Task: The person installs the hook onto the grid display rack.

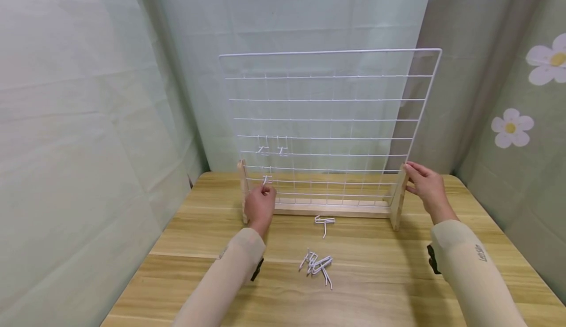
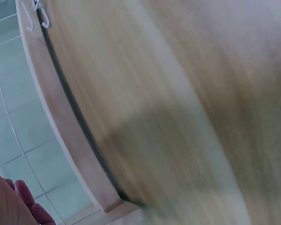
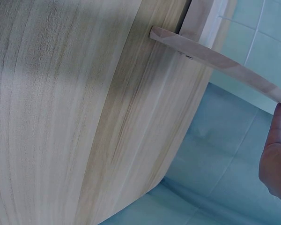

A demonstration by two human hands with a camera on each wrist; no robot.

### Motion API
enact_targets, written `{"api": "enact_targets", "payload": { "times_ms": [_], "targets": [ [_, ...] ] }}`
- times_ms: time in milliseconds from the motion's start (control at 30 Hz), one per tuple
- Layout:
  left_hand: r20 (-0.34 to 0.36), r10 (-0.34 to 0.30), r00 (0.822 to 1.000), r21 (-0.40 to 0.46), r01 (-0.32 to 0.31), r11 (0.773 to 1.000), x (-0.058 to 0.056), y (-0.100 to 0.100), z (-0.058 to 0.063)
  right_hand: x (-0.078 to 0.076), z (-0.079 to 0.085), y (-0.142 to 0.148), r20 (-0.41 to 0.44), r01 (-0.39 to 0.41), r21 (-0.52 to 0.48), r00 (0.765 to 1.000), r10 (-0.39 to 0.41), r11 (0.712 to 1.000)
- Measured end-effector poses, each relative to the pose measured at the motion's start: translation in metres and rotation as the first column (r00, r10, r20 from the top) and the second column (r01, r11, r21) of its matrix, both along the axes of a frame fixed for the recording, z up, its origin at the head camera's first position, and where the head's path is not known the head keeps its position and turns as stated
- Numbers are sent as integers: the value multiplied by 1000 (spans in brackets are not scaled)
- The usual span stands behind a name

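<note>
A white wire grid panel (image 1: pixel 331 137) stands upright in a wooden base (image 1: pixel 331 211) with a side post at each end. My left hand (image 1: pixel 260 205) is at the grid's lower left, fingertips pinching a white wire hook (image 1: pixel 267 178) on one of its bars. In the left wrist view only some curled fingers (image 2: pixel 25 199) show at the corner. My right hand (image 1: pixel 428 189) grips the top of the right wooden post (image 1: pixel 399 196), its fingertips by the grid's edge. Two more hooks, a left one (image 1: pixel 263 150) and a right one (image 1: pixel 282 150), hang higher on the grid.
One loose hook (image 1: pixel 325 222) lies on the wooden table (image 1: pixel 376 278) just before the base. Nearer to me is a small pile of hooks (image 1: pixel 317 264). Pale cloth curtains (image 1: pixel 110 120) surround the table on the left, back and right.
</note>
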State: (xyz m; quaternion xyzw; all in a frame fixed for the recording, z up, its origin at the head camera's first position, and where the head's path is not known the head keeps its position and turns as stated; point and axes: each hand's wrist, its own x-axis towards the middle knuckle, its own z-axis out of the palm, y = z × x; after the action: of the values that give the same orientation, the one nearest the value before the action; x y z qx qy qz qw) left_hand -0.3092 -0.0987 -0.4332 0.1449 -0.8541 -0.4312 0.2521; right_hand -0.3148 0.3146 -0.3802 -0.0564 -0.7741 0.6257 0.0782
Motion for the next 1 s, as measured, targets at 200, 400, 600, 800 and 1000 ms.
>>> {"api": "enact_targets", "payload": {
  "times_ms": [200, 400, 600, 800, 1000],
  "targets": [
    [28, -64, 998, 13, 64, 998, 4, 2, -8, -1, 1, 0, -2, 11, 1, 1000, -11, 1000],
    [40, -147, 988, 23, 146, 989, 9, 3, -15, 0, 1, -1, 5, 14, 2, 1000, -14, 1000],
    [37, -285, 958, 87, 281, 956, 12, 5, -24, 0, 3, -2, 16, 23, 0, 1000, -23, 1000],
    [52, -429, 902, 159, 417, 895, 17, 7, -33, 0, 3, -3, 21, 28, -6, 999, -27, 1000],
    [73, -553, 830, 187, 534, 825, 25, 9, -38, 0, 2, -2, 12, 13, -4, 1000, -13, 1000]
  ]
}}
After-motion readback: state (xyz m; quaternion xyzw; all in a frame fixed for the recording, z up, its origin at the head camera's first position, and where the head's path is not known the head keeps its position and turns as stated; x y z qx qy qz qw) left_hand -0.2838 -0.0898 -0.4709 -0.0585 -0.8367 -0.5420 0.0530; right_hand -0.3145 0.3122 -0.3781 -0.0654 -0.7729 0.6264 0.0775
